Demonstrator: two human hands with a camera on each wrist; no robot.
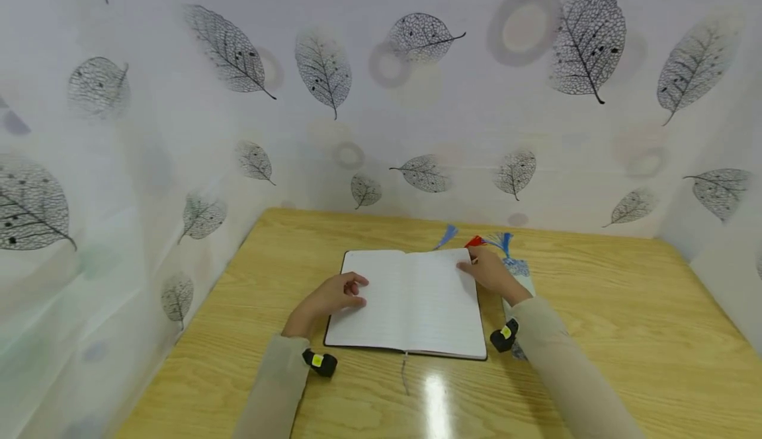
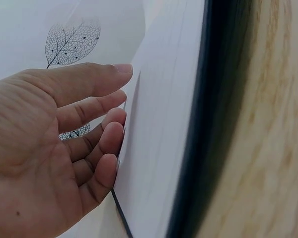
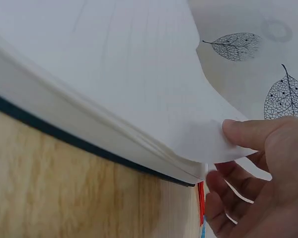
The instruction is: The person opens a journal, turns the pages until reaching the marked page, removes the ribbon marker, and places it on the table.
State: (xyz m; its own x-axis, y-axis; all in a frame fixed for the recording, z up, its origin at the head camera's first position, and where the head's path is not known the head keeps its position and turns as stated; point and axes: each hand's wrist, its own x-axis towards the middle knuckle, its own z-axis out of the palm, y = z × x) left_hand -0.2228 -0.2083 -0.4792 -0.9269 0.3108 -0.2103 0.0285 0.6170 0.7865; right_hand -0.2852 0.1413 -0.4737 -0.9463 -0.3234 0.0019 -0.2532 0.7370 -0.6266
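A notebook (image 1: pixel 375 313) with faintly lined white pages and a dark cover lies spread flat on the table. At its far right corner my right hand (image 1: pixel 489 270) pinches a page (image 3: pixel 203 141) between thumb and fingers. In the right wrist view that corner curls up off the stack below. My left hand (image 1: pixel 330 297) is at the left page's outer edge, fingers loosely bent and fingertips (image 2: pixel 120 136) right at the paper, gripping nothing. A thin ribbon marker (image 1: pixel 404 376) trails from the bottom of the spine onto the table.
Partly under my right forearm lies a blue-and-white patterned bookmark (image 1: pixel 516 268) with a blue tassel (image 1: pixel 506 243). A red tassel (image 1: pixel 474 241) and a lighter blue tassel (image 1: pixel 448 235) show behind the notebook. Leaf-printed sheeting (image 1: pixel 428 115) surrounds the wooden table (image 1: pixel 607 307).
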